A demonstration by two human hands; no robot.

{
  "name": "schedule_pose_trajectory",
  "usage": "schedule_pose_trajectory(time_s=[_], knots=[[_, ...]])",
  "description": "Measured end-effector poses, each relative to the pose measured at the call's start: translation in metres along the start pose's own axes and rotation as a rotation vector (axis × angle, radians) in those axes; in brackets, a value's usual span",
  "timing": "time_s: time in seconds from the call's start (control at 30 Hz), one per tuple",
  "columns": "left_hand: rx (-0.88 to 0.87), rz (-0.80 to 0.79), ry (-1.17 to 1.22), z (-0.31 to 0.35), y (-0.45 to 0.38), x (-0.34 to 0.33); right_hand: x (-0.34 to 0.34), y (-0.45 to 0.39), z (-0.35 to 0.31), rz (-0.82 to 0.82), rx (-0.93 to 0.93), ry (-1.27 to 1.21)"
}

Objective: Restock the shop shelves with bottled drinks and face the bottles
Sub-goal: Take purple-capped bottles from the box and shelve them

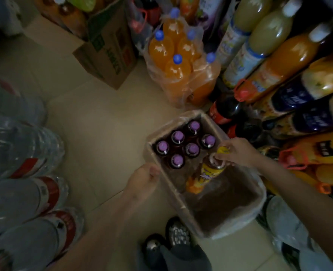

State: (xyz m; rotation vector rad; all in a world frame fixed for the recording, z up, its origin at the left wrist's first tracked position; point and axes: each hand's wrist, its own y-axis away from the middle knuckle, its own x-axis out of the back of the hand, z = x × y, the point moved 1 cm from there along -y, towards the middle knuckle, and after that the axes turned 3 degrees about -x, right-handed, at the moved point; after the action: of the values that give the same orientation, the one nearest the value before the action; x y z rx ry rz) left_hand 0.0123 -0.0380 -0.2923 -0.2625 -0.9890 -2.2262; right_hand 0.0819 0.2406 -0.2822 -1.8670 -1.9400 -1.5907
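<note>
We see the yellow-capped bottle (213, 169) standing inside the cardboard tray (181, 200), at the tray's middle against the right wall, tilted a bit; label yellow with an orange lower part, text too blurred to read. Right hand (238, 153) is on its neck and cap, fingers curled round the top, a pinch-type hold from above. Whether it's lifting out or setting in, we can't tell.

Beside it, at the tray's far end, 6 purple-capped bottles (185, 143) stand upright in 2 rows, dark liquid, close together. The near half of the tray is bare, loose plastic wrap (259, 194) folded over the rim.

Progress, our judgement: tray roughly half emptied, 7 bottles left in it, so restocking is mid-way for this tray; facing not visible from here.

Left hand (144, 180) grips the tray's left rim, fingers closed over the edge, thumb outside, forearm coming straight up from the lower frame. Looks like it steadies the tray. Right forearm comes in from the lower right, wrist bent down over the bottle.

Outward: shelf rows on the right hold big juice bottles (269, 36) and cola bottles (226, 110). A shrink-wrapped pack of orange soda (181, 61) sits on the tiled floor (103, 133) beyond the tray, an open carton (107, 53) farther back, water bottle packs (24, 153) to the left. Dark shoes (167, 239) at the bottom.
</note>
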Motion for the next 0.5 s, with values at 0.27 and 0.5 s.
schedule_pose_trajectory(time_s=[0.27, 0.5], knots=[[-0.113, -0.226, 0.179, 0.064, -0.002, -0.027, 0.067, 0.033, -0.091, -0.191, 0.199, -0.233], [0.010, -0.137, 0.237, 0.051, 0.017, -0.007, 0.029, 0.039, -0.096, -0.089, 0.004, -0.669]])
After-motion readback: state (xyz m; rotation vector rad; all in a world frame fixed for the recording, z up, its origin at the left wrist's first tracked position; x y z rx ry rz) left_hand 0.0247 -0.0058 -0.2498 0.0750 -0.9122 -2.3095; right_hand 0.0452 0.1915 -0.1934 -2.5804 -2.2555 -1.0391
